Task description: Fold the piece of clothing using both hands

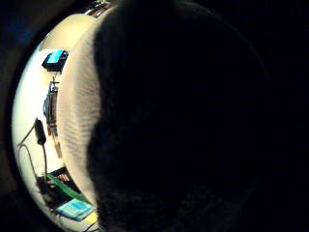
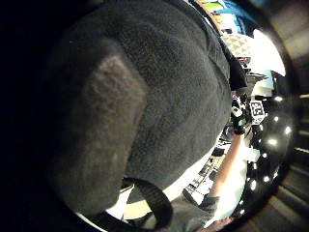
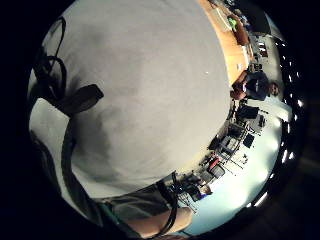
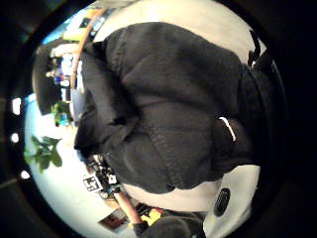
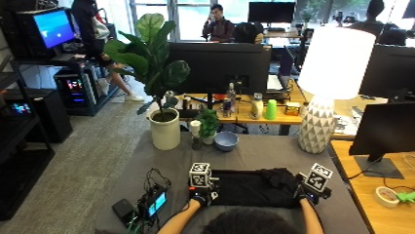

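A black, soft fabric piece of clothing (image 5: pixel 254 187) lies spread as a wide, flat rectangle on the grey cloth-covered tabletop (image 5: pixel 272 151), low in the centre of the outside view, just above the top of the person's head. A bunched fold rises at its upper right corner.

The left hand (image 5: pixel 202 195), in a black glove, sits at the garment's lower left edge, touching it. In the left thumb side palm view the dark fleecy fabric (image 2: pixel 164 87) fills most of the picture, close to the palm; whether the left fingers pinch the cloth or lie flat on it cannot be told.

The right hand (image 5: pixel 307 194), also gloved in black, sits at the garment's right edge. The right thumb side palm view shows the garment (image 4: pixel 163 109) with its stitched seams lying just beside the palm on the pale tabletop; the state of the right fingers cannot be told either.

Further up the outside view, on the same tabletop, stand a white pot with a large-leaved green plant (image 5: pixel 164 127), a small blue bowl (image 5: pixel 225 141) and a white lamp with a patterned base (image 5: pixel 317 127). A small black device with a lit screen (image 5: pixel 153 202) lies at the lower left.
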